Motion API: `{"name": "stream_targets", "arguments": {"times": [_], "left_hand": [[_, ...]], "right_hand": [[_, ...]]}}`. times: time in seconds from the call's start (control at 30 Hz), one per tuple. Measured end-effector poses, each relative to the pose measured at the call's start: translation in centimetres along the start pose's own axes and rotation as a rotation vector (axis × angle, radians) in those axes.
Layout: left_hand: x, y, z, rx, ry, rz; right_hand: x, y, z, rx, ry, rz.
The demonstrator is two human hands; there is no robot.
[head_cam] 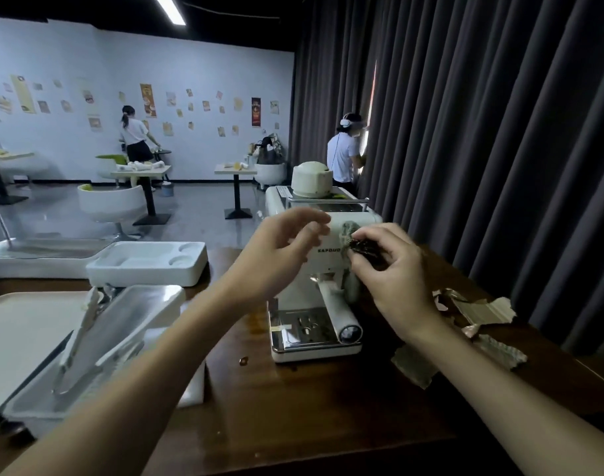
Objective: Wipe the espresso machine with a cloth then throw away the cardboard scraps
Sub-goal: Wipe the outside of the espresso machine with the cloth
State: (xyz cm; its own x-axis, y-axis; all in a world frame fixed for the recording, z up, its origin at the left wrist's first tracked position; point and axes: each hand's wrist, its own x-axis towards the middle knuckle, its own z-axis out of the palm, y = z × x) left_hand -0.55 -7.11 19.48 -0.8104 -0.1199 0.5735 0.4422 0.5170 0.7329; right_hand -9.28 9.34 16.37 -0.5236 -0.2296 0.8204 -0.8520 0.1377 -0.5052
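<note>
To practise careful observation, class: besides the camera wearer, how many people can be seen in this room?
2. The person by the posters stands at the back wall, left; the person with a headset stands at the dark curtain, behind the espresso machine.

The front of the espresso machine (324, 266) is partly covered by the left hand (280, 249) and the right hand (393, 273), and the end of its name is hidden by the cloth (350, 231). Most of the cloth is tucked inside the right hand. The left hand is blurred (it looks smeared). Some cardboard scraps (482, 310) are hidden behind the right arm (499, 389). The tray (22, 324) is cut off at the left edge.
</note>
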Motion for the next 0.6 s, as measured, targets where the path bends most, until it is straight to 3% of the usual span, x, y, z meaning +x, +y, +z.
{"name": "stream_targets", "arguments": {"times": [0.13, 0.27, 0.37, 0.5, 0.6], "left_hand": [[2.3, -2.8, -3.0, 0.43, 0.016, 0.178], [3.8, -3.6, -3.9, 0.39, -0.097, 0.138], [4.4, -4.0, -4.1, 0.378, -0.083, 0.155], [4.5, -4.9, -4.7, 0.431, -0.084, 0.19], [4.5, -5.5, -5.0, 0.327, -0.06, 0.142]], "right_hand": [[1.5, 0.4, 0.7, -0.17, -0.051, -0.171], [3.0, 1.2, 2.0, -0.376, -0.167, -0.445], [3.7, 2.0, 2.1, -0.452, -0.185, -0.577], [4.0, 2.9, 2.0, -0.467, -0.163, -0.573], [4.0, 3.1, 2.3, -0.413, -0.157, -0.541]]}}
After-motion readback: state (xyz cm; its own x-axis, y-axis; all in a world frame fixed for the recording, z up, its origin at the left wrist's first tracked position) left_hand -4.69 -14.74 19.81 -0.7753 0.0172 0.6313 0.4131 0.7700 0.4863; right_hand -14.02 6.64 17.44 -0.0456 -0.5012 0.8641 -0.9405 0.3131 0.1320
